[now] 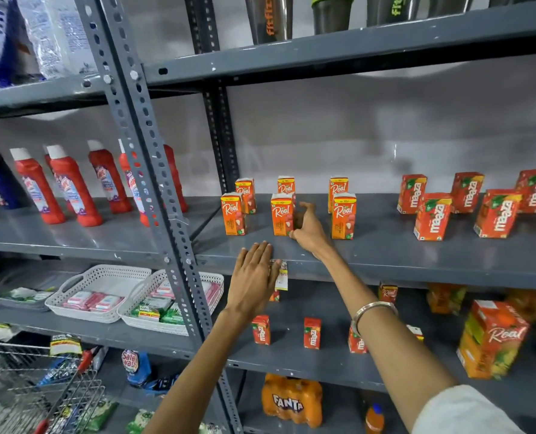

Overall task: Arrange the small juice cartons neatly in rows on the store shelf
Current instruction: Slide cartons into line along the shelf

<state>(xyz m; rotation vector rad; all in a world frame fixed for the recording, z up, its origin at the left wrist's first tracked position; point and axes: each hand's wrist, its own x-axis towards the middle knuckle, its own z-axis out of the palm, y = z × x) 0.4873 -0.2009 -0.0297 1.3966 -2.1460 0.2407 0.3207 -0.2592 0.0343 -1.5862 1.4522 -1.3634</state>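
On the grey middle shelf [385, 249], left to right: my left hand [252, 277] was flat and slack at the front lip, fingers straight, gripping nothing. I'd guess it was just there to steady me. Right above it sat the Real cartons [233, 213], upright in three pairs, front one and back one, with gaps between the pairs. My right hand [307, 228] was cupped against the right side of the middle front carton [281, 214], thumb low near its base. Looked more like nudging it into line than lifting, but whether the fingers actually closed on it, I couldn't tell, since they disappeared behind the box. Further right the Maaza cartons [432, 216] stood staggered and twisted at odd angles, so that bunch probably needed straightening too.

Hard-to-see stuff: the back Real cartons were half hidden by the front ones, and the rightmost Maaza got cut off by the frame edge.
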